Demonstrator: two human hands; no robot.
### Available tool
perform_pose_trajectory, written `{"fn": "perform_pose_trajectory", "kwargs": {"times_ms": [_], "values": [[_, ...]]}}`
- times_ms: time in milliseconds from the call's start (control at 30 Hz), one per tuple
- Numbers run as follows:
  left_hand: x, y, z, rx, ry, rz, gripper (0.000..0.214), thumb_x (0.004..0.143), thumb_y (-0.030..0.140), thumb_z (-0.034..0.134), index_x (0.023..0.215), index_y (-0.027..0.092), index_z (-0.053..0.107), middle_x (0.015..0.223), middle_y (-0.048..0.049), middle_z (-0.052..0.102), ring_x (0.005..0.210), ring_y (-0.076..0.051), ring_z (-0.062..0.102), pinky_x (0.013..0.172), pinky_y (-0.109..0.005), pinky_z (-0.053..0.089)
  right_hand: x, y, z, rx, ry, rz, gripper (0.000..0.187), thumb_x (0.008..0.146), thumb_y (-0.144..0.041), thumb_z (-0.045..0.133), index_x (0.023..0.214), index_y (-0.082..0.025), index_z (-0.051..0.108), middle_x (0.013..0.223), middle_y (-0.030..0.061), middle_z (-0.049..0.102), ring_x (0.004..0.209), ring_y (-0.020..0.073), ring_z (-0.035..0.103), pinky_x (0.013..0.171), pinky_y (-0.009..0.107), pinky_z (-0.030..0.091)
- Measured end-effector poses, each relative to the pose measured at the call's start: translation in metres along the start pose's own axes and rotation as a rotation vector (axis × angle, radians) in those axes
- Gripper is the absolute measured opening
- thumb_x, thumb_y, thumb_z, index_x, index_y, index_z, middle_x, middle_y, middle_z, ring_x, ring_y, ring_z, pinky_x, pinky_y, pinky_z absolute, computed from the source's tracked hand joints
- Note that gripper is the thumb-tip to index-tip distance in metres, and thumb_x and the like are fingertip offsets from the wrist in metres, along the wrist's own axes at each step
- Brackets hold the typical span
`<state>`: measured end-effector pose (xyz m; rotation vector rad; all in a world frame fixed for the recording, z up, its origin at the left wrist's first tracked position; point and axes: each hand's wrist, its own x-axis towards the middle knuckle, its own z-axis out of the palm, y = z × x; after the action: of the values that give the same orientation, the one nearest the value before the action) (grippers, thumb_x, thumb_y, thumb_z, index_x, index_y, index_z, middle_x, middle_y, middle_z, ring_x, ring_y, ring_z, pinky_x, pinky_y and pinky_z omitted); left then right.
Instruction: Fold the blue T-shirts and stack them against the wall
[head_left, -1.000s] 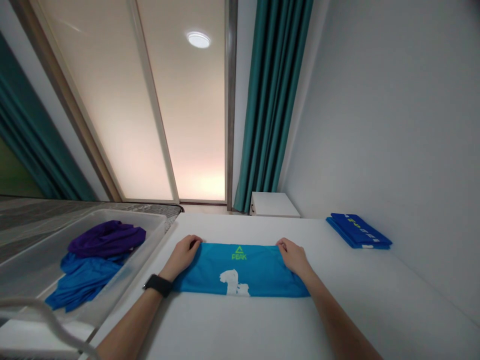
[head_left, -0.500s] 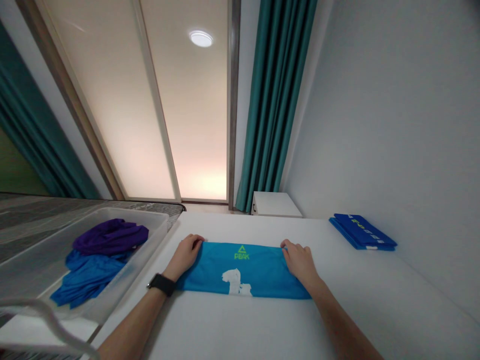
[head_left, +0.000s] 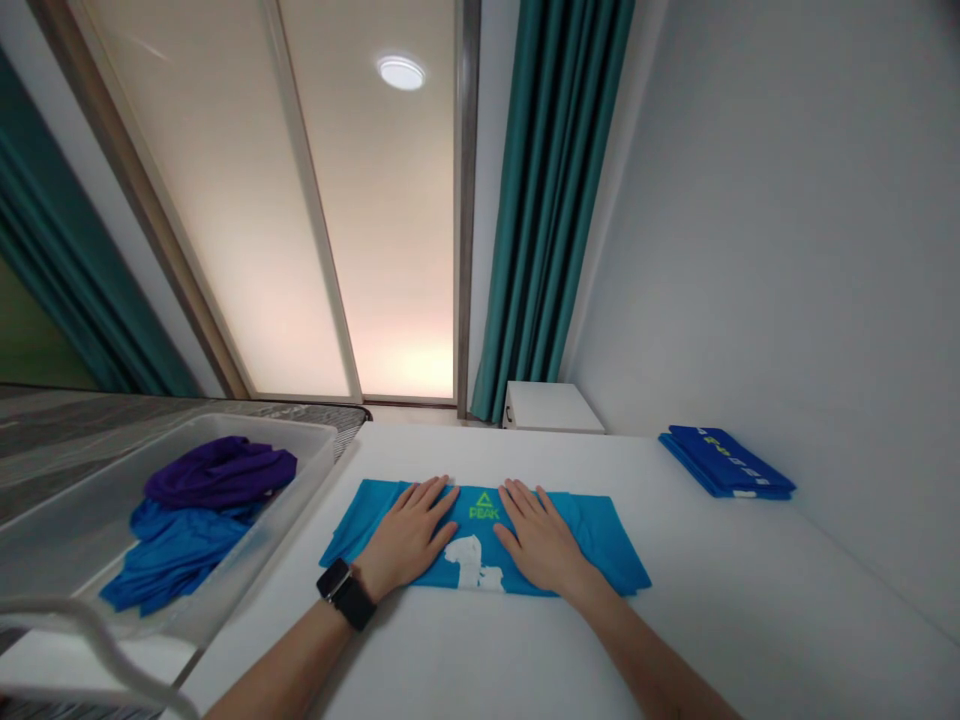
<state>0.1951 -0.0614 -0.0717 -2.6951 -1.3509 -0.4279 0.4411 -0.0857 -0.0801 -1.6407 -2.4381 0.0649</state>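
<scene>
A light blue folded shirt with a green PEAK logo and a white print lies flat on the white table. My left hand rests palm down on its left half, fingers stretched out. A black watch sits on that wrist. My right hand presses flat on the right half, fingers spread. The two hands lie close together on either side of the logo.
A clear plastic bin at the left holds a purple garment and a blue garment. A folded dark blue shirt lies at the table's far right by the wall. A white cabinet stands behind.
Both hands let go of the shirt's outer ends and moved inward to lie flat at its middle. The shirt's ends now spread wider on the table.
</scene>
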Motion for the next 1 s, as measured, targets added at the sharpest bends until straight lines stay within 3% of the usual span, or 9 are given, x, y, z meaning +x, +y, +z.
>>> {"fn": "perform_pose_trajectory", "kwargs": {"times_ms": [133,333,567,1000], "values": [[-0.004,-0.002,0.008,-0.040,-0.041,-0.067,0.052,0.099,0.049,0.036,0.146,0.029,0.041,0.151,-0.0066,0.042,0.138,-0.025,0.039,0.115,-0.044,0.026,0.000,0.002,-0.003,0.032,-0.040,0.014,0.064,0.099,-0.052,0.023,0.152,-0.015,0.028,0.157,0.0094,0.027,0.146,0.0232,0.021,0.119,0.046,0.009],[-0.001,-0.003,0.001,-0.096,-0.029,-0.119,0.047,0.098,0.046,0.039,0.141,0.029,0.049,0.146,-0.0068,0.050,0.136,-0.026,0.043,0.116,-0.048,0.024,0.000,0.000,-0.006,0.045,-0.033,0.029,0.063,0.100,-0.050,0.020,0.152,-0.017,0.029,0.157,0.0084,0.028,0.145,0.0227,0.022,0.119,0.045,0.010],[-0.007,-0.036,0.001,-0.097,-0.072,-0.232,0.045,0.099,0.042,0.037,0.140,0.027,0.050,0.147,-0.0064,0.049,0.137,-0.025,0.041,0.115,-0.049,0.023,-0.012,0.025,-0.005,-0.021,0.008,0.213,0.065,0.099,-0.051,0.019,0.151,-0.012,0.030,0.157,0.0123,0.027,0.146,0.0254,0.021,0.119,0.047,0.011],[-0.012,-0.048,0.009,-0.093,-0.060,-0.240,0.048,0.098,0.043,0.037,0.142,0.026,0.048,0.150,-0.0067,0.044,0.140,-0.024,0.038,0.116,-0.048,0.022,-0.014,0.036,-0.001,0.010,-0.010,0.255,0.064,0.098,-0.051,0.022,0.149,-0.014,0.035,0.155,0.0120,0.033,0.145,0.0252,0.023,0.118,0.046,0.013]]}}
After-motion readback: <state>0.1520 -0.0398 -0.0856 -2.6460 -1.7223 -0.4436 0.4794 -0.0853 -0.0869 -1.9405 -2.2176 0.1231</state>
